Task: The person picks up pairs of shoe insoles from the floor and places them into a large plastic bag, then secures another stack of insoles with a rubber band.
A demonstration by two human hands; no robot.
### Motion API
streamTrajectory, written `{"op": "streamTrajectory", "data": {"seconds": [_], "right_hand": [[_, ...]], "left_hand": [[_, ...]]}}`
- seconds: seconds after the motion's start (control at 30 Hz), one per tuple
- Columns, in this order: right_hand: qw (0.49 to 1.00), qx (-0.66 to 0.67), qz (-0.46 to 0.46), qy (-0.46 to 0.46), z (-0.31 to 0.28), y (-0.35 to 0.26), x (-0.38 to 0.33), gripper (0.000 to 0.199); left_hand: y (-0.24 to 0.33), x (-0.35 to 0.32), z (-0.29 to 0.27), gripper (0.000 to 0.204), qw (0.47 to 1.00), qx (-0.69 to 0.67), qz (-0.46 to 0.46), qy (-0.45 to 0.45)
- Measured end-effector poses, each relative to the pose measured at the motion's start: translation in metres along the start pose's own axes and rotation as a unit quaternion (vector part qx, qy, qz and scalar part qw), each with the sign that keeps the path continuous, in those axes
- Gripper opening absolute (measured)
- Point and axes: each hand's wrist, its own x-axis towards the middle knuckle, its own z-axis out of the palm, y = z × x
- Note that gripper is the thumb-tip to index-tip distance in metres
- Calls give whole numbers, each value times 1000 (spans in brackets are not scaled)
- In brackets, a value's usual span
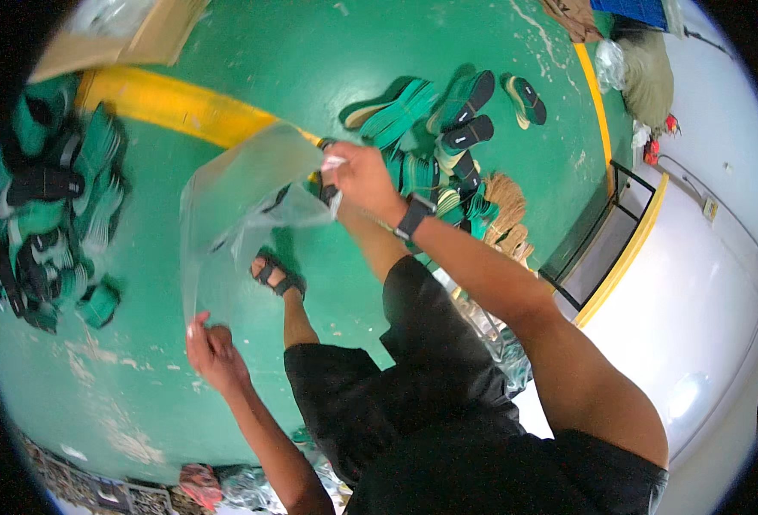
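Two hands stretch a clear plastic bag [241, 193] above the green floor [310, 51]: the left hand [211, 348] pinches its lower corner, the right hand [363, 176] grips its upper edge. Nothing visible inside. Green-and-black sandals [447, 129] lie piled beyond.

Forearms bare, no sleeves in view on either arm. Black smartwatch [414, 215] with black strap on right wrist. Left hand [211, 345] and right hand [362, 176] ungloved, no rings discernible. Black knee-length shorts [413, 378], loose cut, plain fabric, no visible pattern. Dark top [567, 476] at lower edge, same black tone. Black open strappy sandal [277, 273] on one foot, two bands across instep. Other foot hidden.
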Motion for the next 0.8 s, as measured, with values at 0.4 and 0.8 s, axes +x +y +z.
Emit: {"op": "streamTrajectory", "data": {"seconds": [0.4, 0.8], "right_hand": [[792, -122, 541, 253, -67, 314, 25, 102], [894, 272, 310, 173, -104, 270, 30, 54]], "left_hand": [[-63, 44, 74, 23, 991, 93, -93, 8], [-73, 43, 70, 42, 992, 78, -89, 54]]}}
